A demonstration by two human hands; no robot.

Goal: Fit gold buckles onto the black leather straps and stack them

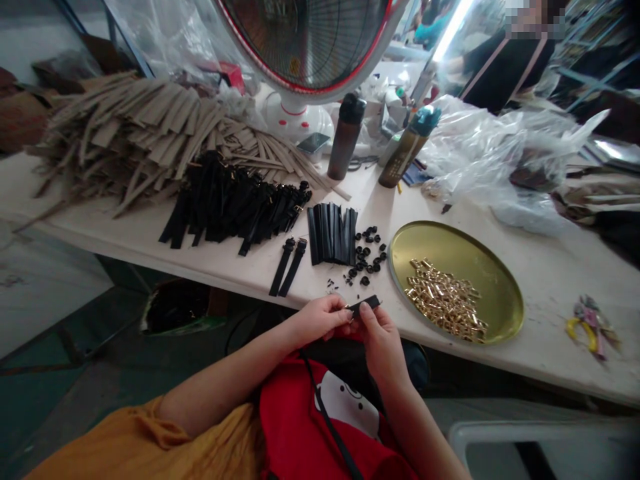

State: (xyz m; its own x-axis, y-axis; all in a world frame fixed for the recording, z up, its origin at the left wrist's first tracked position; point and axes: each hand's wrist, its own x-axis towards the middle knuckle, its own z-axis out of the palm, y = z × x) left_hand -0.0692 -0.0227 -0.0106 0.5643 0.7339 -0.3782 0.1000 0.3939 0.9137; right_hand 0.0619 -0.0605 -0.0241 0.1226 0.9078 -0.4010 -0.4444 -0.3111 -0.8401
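Currently, a black strap [365,306] is pinched in the grip of the left hand [325,317] and right hand [382,331], by the near edge of the bench [235,272]. Beyond lie black rings [370,269] and a row of black strips [331,233]; right of them, a gold tray [445,243] holds metal pieces [449,301]; farther back stands a fan [310,47].

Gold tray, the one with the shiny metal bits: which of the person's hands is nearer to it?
Right. The right hand, holding a black strap, is just left of the tray; the left hand is farther left.
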